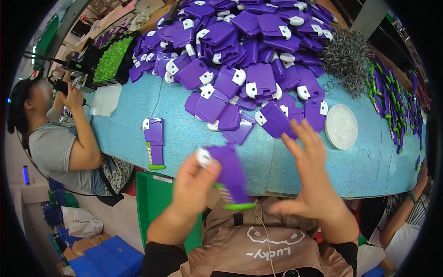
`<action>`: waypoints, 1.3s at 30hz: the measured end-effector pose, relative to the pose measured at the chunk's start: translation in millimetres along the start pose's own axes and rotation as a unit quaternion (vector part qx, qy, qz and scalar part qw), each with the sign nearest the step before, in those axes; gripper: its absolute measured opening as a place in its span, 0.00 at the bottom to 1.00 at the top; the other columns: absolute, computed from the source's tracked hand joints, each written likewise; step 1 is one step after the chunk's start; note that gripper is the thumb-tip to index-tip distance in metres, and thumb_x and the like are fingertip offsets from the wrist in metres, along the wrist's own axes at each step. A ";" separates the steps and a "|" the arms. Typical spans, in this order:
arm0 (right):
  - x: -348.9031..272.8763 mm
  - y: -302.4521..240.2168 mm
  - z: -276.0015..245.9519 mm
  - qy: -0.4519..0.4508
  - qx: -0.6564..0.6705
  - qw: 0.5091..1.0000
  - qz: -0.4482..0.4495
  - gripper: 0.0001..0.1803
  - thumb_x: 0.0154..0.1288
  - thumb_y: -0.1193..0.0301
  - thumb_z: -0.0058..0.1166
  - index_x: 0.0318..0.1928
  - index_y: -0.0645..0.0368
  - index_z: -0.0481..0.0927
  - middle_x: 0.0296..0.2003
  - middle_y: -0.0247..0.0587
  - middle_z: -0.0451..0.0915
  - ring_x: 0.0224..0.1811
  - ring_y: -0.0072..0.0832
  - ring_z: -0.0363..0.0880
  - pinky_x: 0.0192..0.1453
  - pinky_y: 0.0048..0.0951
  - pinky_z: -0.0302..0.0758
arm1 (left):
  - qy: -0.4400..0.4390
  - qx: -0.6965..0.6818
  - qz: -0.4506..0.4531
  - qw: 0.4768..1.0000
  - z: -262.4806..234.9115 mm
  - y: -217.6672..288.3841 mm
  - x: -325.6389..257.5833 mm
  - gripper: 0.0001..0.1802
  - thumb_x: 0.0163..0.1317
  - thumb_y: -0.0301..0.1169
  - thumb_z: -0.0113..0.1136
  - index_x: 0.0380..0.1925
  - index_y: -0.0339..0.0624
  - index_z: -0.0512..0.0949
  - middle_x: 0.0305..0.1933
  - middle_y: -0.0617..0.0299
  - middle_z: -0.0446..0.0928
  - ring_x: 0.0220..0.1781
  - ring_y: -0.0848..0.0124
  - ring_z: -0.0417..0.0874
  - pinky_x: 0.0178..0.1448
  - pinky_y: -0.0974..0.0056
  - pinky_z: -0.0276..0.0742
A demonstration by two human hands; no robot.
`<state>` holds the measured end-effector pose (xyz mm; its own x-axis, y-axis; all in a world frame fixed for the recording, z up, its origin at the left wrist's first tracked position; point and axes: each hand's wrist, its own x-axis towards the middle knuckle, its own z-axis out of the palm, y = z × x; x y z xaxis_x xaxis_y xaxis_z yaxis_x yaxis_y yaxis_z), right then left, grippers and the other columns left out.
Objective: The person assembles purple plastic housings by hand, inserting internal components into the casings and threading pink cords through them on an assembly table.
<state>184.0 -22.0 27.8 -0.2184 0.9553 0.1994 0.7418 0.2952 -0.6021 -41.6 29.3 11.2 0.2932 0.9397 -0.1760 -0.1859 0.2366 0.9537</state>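
My left hand [190, 187] grips a purple plastic piece [234, 173] by its white corner, between thumb and fingers. The piece has a green end and a red-and-white striped strip, and is slightly blurred. My right hand [311, 177] is raised with its fingers spread and nothing in it. Its fingertips are close to a flat purple piece with a white corner [275, 119] at the near edge of a large heap of purple pieces [226, 81]. A similar green-ended purple piece [154, 142] lies by itself on the blue table [184, 143], left of my hands.
Right of the heap sit a round white dish [342, 106], tangled metal rings [347, 62] and many purple-and-green pieces [392, 104]. A black box of green parts [112, 62] and white paper [106, 100] lie left. A green tub [154, 198] stands below the edge. People [57, 147] flank me.
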 end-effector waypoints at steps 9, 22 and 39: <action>-23.6 -12.6 25.8 0.043 -0.230 0.970 0.063 0.34 0.41 0.65 0.63 0.50 0.65 0.69 0.48 0.50 0.68 0.58 0.46 0.63 0.61 0.49 0.58 | 0.156 0.520 0.036 0.839 -149.9 41.0 60.8 0.16 0.53 0.34 0.62 0.37 0.36 0.73 0.48 0.49 0.68 0.50 0.61 0.69 0.51 0.62 0.68; -42.0 -17.5 9.8 0.041 0.255 0.966 -0.030 0.26 0.45 0.73 0.59 0.49 0.62 0.72 0.49 0.50 0.71 0.52 0.42 0.71 0.54 0.37 0.69 | -0.278 -0.032 -0.143 0.949 25.5 3.9 -33.7 0.54 0.45 0.28 0.70 0.65 0.40 0.41 0.62 0.48 0.59 0.57 0.62 0.68 0.58 0.60 0.67; -21.9 140.6 -90.4 0.289 -0.272 0.881 0.259 0.13 0.63 0.66 0.43 0.40 0.61 0.76 0.39 0.47 0.77 0.40 0.44 0.75 0.41 0.42 0.70 | -0.211 -0.153 -0.185 0.947 38.4 -20.2 -26.6 0.41 0.58 0.32 0.54 0.65 0.44 0.42 0.57 0.42 0.65 0.51 0.57 0.75 0.50 0.58 0.74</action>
<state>350.3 -2.9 8.7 0.4814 0.7448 0.4621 0.8752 -0.3793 -0.3003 -9.6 -10.0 5.9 0.7290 0.6109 -0.3088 -0.2417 0.6518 0.7189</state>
